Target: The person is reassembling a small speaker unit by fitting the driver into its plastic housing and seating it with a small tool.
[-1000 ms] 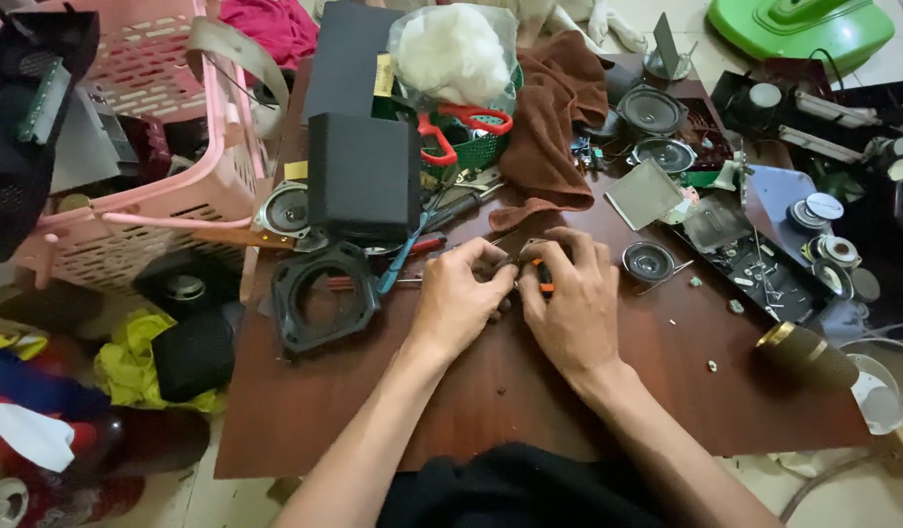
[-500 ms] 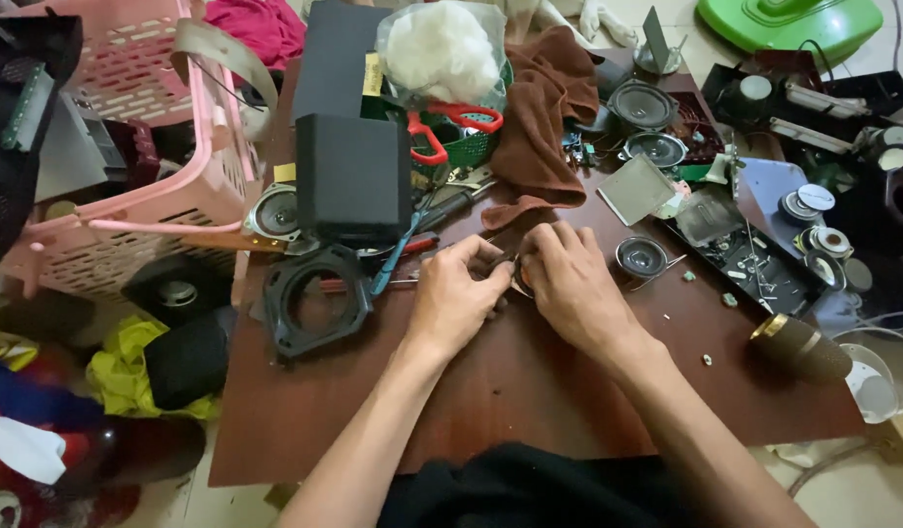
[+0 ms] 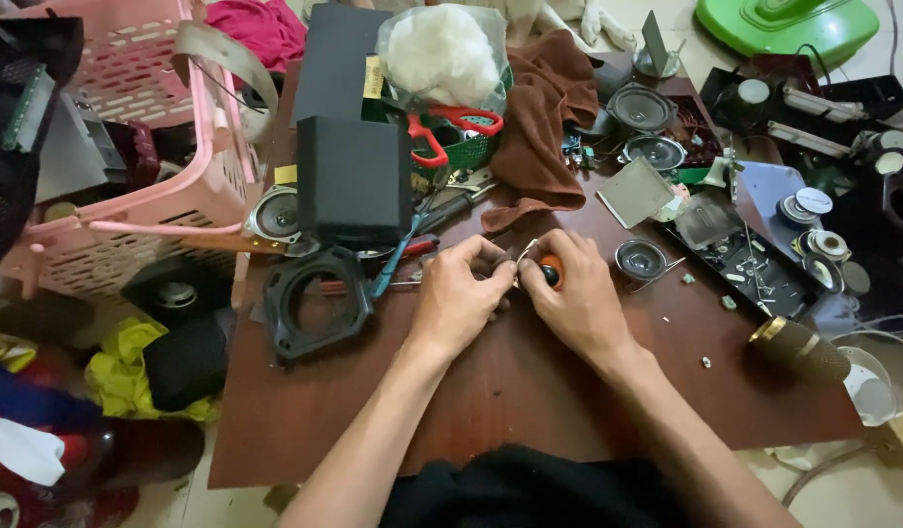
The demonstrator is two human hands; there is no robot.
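Note:
My left hand (image 3: 461, 298) and my right hand (image 3: 573, 298) meet over the middle of a dark wooden table (image 3: 510, 391). The right hand grips an orange-handled tool (image 3: 550, 271), seemingly a screwdriver. The left hand pinches a small part with thin wires (image 3: 523, 253) right at the tool; the part itself is mostly hidden by my fingers. A black speaker frame (image 3: 314, 303) lies just left of my left hand, and a small round speaker (image 3: 640, 259) lies just right of my right hand.
A black box (image 3: 352, 181) and a pink basket (image 3: 148, 147) stand at the left. A brown cloth (image 3: 544, 117), red-handled scissors (image 3: 441, 132), a bag of white stuffing (image 3: 441, 49), speakers, circuit boards (image 3: 754, 264) and a gold-tipped cylinder (image 3: 798, 347) crowd the back and right.
Both hands have stayed together at the table's middle, shifting slightly. The right hand's fingers have turned so that the orange handle now shows.

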